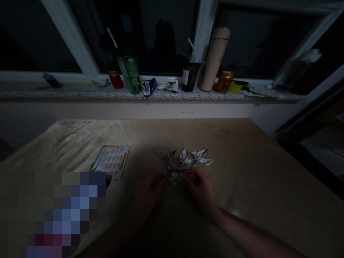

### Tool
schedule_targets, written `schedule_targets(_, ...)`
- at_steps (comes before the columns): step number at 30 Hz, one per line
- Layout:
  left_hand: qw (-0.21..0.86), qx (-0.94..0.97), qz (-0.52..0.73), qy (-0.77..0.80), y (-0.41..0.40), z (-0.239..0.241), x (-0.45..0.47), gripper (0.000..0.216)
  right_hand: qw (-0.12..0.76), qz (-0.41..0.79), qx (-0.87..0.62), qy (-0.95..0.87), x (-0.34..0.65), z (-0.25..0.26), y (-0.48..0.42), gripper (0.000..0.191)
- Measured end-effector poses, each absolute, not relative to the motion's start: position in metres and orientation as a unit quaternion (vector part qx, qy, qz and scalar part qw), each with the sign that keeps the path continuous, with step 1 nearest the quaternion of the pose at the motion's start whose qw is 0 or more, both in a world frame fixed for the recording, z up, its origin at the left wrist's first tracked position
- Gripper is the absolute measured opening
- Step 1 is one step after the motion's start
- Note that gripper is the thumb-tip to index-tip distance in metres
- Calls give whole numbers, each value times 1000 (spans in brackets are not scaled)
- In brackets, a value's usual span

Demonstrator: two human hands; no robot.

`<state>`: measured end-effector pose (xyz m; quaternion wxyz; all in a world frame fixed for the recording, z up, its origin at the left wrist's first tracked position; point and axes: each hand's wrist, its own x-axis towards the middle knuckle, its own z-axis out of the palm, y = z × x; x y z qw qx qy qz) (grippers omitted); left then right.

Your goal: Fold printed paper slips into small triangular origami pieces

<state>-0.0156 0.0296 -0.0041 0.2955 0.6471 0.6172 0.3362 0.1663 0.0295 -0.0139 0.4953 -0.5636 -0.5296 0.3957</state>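
Observation:
A small piece of folded printed paper (174, 177) lies low over the table between my two hands. My left hand (149, 188) pinches its left end, and my right hand (201, 185) grips the right end with thumb and curled fingers. Just beyond them are several more folded paper pieces (185, 157) with pointed tips, grouped close together; one (166, 153) points out to the left and another (205, 161) to the right. The light is dim, so the folds in the held piece are hard to make out.
A printed card (111, 161) lies on the cloth-covered table (242, 161) at the left. Along the granite sill (163, 94) stand a green cup (130, 71), a dark cup with a straw (190, 77), a tall flask (215, 59) and an orange jar (225, 81). A blurred patch covers the lower left.

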Motion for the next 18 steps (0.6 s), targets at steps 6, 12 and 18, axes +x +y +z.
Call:
schedule_targets(6,327,628,339,620,33,0,-14,18,516,384,-563,-519,166,-15,33,21)
schedule_targets(12,333,615,347,625,35,2,-16,19,516,436,-541,-500,167,-15,35,20)
schedule_targets(18,327,614,342,632,37,1,-18,21,503,464,-530,-502,167,-14,37,20)
